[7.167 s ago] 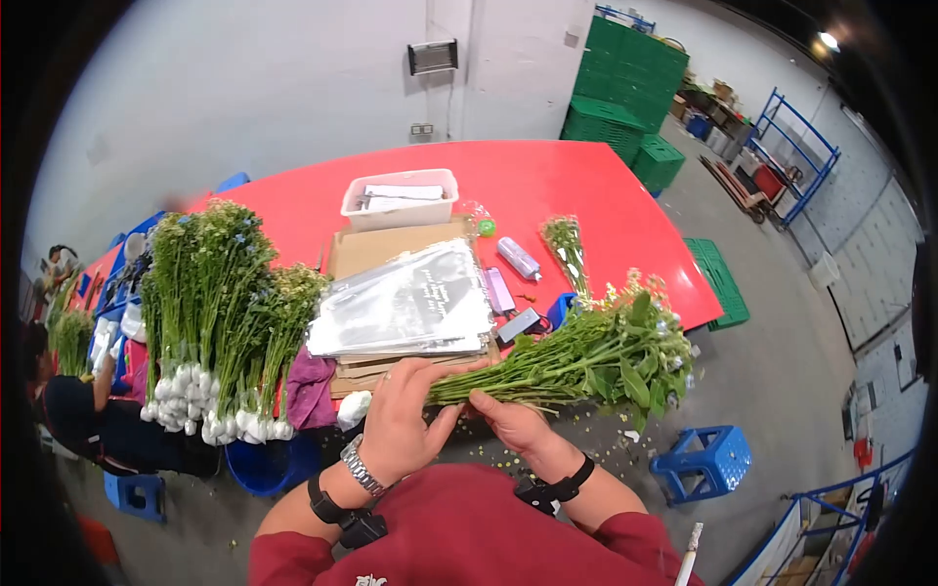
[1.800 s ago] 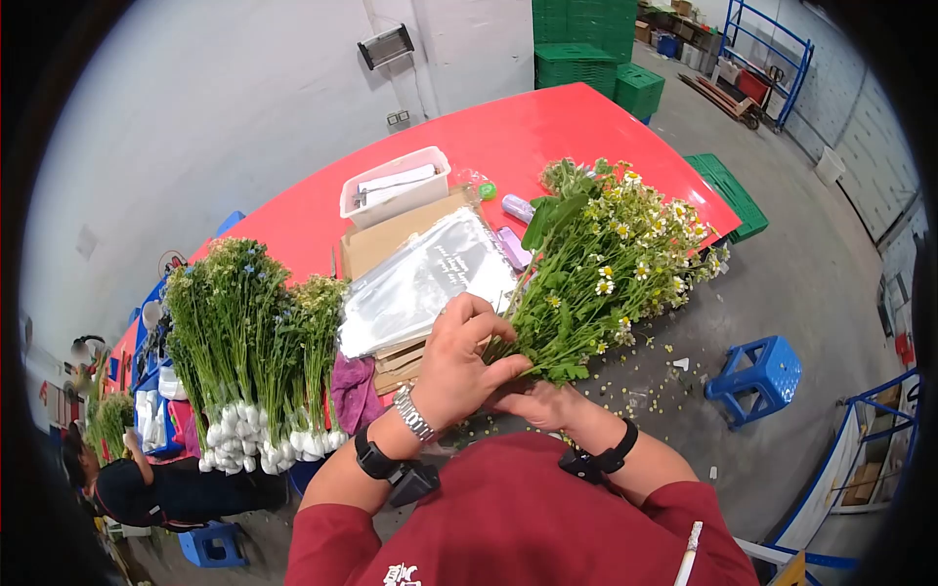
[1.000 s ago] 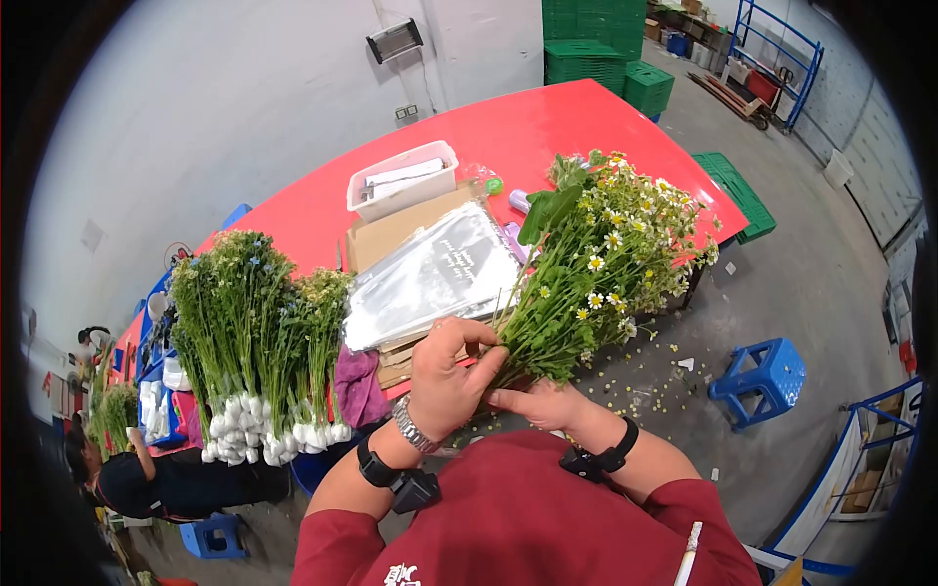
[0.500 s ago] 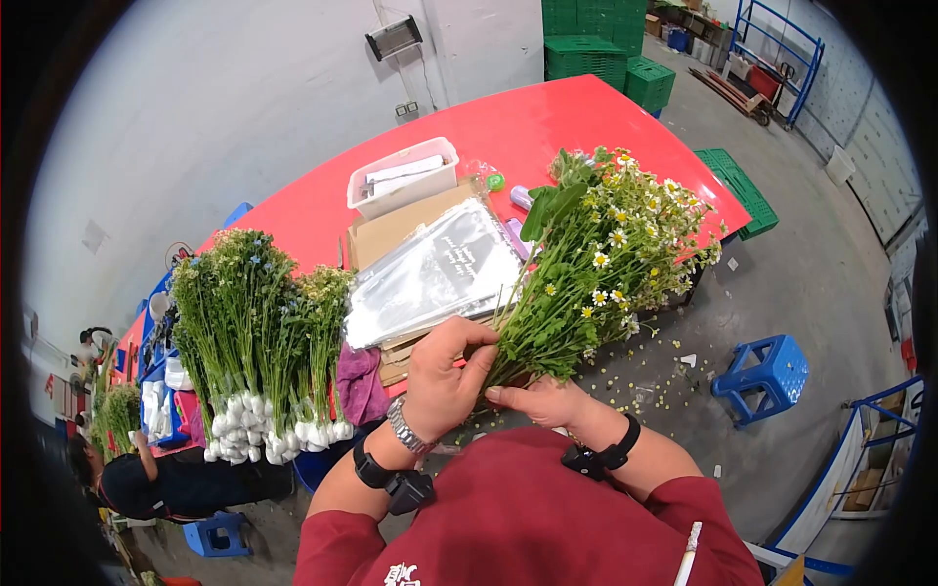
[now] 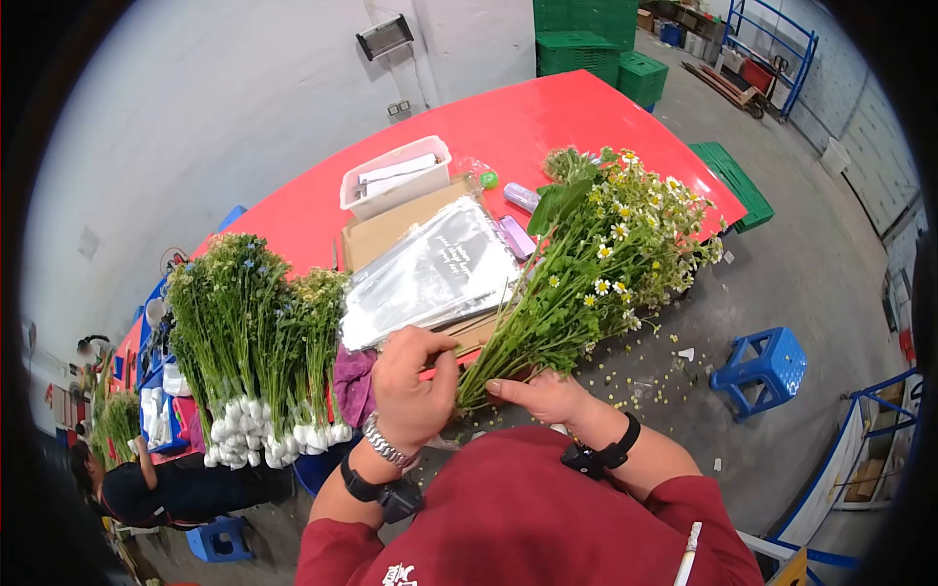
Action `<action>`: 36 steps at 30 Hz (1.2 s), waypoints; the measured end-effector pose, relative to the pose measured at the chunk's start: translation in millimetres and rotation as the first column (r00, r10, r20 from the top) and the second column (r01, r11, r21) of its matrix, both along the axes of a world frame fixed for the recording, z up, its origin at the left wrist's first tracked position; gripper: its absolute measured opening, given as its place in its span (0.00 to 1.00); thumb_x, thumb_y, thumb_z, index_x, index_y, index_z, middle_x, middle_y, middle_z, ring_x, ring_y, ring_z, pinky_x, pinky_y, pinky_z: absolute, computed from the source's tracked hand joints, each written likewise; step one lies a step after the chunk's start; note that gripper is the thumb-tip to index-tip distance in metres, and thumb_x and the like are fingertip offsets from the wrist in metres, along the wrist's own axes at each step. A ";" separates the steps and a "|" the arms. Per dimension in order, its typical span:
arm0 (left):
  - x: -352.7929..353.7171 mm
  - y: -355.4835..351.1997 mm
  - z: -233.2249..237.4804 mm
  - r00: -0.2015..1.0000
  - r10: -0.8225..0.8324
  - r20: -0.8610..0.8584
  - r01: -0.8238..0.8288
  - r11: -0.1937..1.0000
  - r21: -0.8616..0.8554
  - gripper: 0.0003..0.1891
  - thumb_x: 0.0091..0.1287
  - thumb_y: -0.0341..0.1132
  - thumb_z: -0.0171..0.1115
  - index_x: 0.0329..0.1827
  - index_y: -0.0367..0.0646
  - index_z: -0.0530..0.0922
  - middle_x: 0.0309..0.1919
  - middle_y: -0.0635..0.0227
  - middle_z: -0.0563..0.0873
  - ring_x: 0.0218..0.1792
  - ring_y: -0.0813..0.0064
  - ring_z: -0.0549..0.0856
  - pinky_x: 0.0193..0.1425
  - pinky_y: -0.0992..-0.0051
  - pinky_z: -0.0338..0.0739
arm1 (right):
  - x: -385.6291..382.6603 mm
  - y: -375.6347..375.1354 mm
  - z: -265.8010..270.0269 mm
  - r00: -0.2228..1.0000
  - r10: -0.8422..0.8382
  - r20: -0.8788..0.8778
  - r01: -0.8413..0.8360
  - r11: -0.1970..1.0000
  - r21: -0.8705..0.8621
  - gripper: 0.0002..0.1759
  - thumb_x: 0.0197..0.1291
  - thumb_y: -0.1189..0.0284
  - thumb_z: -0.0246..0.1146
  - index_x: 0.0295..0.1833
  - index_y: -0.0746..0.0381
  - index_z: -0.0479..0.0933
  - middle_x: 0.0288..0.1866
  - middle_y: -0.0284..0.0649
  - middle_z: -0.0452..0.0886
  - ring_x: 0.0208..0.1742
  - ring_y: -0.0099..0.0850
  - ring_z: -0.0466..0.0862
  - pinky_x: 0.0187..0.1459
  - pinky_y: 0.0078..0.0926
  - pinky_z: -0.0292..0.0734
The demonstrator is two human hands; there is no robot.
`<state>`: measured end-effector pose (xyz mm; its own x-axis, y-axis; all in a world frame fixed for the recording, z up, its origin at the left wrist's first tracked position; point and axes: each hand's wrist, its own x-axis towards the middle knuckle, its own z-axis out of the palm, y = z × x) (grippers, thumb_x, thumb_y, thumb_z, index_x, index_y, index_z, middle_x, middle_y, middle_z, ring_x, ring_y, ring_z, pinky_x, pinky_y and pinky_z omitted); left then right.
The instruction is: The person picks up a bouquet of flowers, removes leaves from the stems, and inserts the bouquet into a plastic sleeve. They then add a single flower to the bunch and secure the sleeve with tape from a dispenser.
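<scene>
My right hand (image 5: 547, 396) is closed around the lower stems of a bunch of chamomile-like daisies (image 5: 606, 249), white petals with yellow centres. The bunch slants up and right over the table's edge, with broad green leaves near its top. My left hand (image 5: 415, 376) is just left of the stem ends, apart from them, its fingers curled in toward the thumb. Whatever is inside those fingers, if anything, is hidden. Beyond it lies a stack of clear printed plastic sleeves (image 5: 430, 269) on cardboard (image 5: 391, 234).
Flower bunches (image 5: 234, 332) with white-wrapped stem ends stand at left by a purple cloth (image 5: 356, 389). On the red table (image 5: 528, 117) are a white bin (image 5: 396, 176) and a purple object (image 5: 516, 237). A blue stool (image 5: 762, 371) stands right; a person (image 5: 186, 488) works at far left.
My left hand has moved left, away from the stems, to beside their lower ends. My right hand keeps its hold, and the stem ends now show. The view has shifted slightly.
</scene>
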<state>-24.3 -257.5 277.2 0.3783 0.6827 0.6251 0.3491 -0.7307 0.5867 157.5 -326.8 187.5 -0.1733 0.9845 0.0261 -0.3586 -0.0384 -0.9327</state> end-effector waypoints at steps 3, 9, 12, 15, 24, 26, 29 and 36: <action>-13.1 -5.7 5.3 0.957 -0.284 -0.052 0.255 0.916 -0.310 0.05 0.60 0.22 0.65 0.37 0.41 0.84 0.28 0.62 0.83 0.29 0.62 0.83 0.36 0.68 0.77 | 2.1 0.3 6.1 0.999 -0.004 0.039 0.003 1.000 0.029 0.14 0.73 0.73 0.63 0.60 0.64 0.78 0.46 0.33 0.84 0.45 0.22 0.82 0.45 0.25 0.80; 14.3 -15.2 -1.2 0.943 -0.204 -0.265 0.195 0.979 -0.058 0.10 0.57 0.27 0.73 0.42 0.46 0.88 0.43 0.66 0.81 0.38 0.67 0.81 0.42 0.69 0.76 | 0.6 1.0 -3.8 0.980 -0.081 0.179 0.083 0.997 -0.004 0.21 0.70 0.73 0.64 0.67 0.63 0.75 0.58 0.38 0.83 0.57 0.29 0.82 0.59 0.32 0.78; 24.9 -4.1 1.0 0.952 -0.113 -0.283 0.144 0.985 0.093 0.13 0.55 0.27 0.73 0.44 0.47 0.88 0.41 0.66 0.80 0.39 0.64 0.80 0.46 0.66 0.74 | -5.0 1.1 -6.2 0.975 -0.121 0.187 0.115 0.992 0.042 0.24 0.70 0.70 0.65 0.69 0.63 0.72 0.59 0.39 0.82 0.59 0.30 0.81 0.64 0.33 0.75; 29.3 3.7 7.5 0.932 -0.117 -0.344 0.227 0.927 0.299 0.18 0.51 0.28 0.73 0.47 0.49 0.87 0.41 0.66 0.79 0.39 0.63 0.80 0.49 0.63 0.73 | -4.9 -2.0 -13.8 0.984 -0.121 0.134 0.120 0.993 0.014 0.24 0.70 0.69 0.66 0.68 0.63 0.72 0.59 0.39 0.82 0.58 0.30 0.82 0.62 0.33 0.76; 30.0 7.0 -4.7 0.914 -0.061 -0.401 0.241 0.876 0.417 0.13 0.49 0.30 0.74 0.38 0.49 0.83 0.38 0.68 0.78 0.37 0.64 0.80 0.49 0.61 0.72 | 1.1 -2.7 -12.9 0.972 -0.131 0.196 0.140 0.990 -0.033 0.21 0.67 0.66 0.68 0.61 0.64 0.77 0.52 0.40 0.85 0.50 0.27 0.84 0.50 0.30 0.80; 28.2 5.0 -8.6 0.917 -0.065 -0.393 0.230 0.892 0.390 0.12 0.49 0.30 0.75 0.36 0.48 0.83 0.34 0.69 0.78 0.36 0.65 0.79 0.49 0.62 0.72 | 3.9 -2.3 -10.8 0.972 -0.133 0.194 0.141 0.990 -0.027 0.18 0.67 0.67 0.68 0.57 0.65 0.79 0.48 0.39 0.86 0.47 0.26 0.84 0.49 0.30 0.80; 26.7 0.2 -7.5 0.930 -0.116 -0.350 0.211 0.946 0.245 0.09 0.50 0.29 0.74 0.32 0.47 0.83 0.32 0.69 0.78 0.35 0.65 0.79 0.48 0.64 0.72 | 5.7 -1.0 -12.3 0.957 -0.128 0.262 0.152 0.986 -0.073 0.12 0.67 0.68 0.67 0.49 0.65 0.83 0.41 0.36 0.88 0.42 0.26 0.85 0.45 0.30 0.80; 9.7 -3.0 -8.3 0.935 -0.112 -0.338 0.152 0.984 0.096 0.07 0.52 0.27 0.73 0.30 0.46 0.82 0.32 0.68 0.79 0.35 0.63 0.79 0.46 0.66 0.72 | 7.0 3.0 1.3 0.989 -0.136 0.055 0.140 0.987 -0.082 0.09 0.71 0.69 0.66 0.46 0.65 0.82 0.37 0.34 0.84 0.38 0.22 0.82 0.40 0.25 0.78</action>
<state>-14.6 -260.5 269.0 0.6585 0.5413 0.5229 0.4039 -0.8404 0.3614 164.5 -323.8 188.8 -0.0349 0.9973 -0.0638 -0.3201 -0.0717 -0.9447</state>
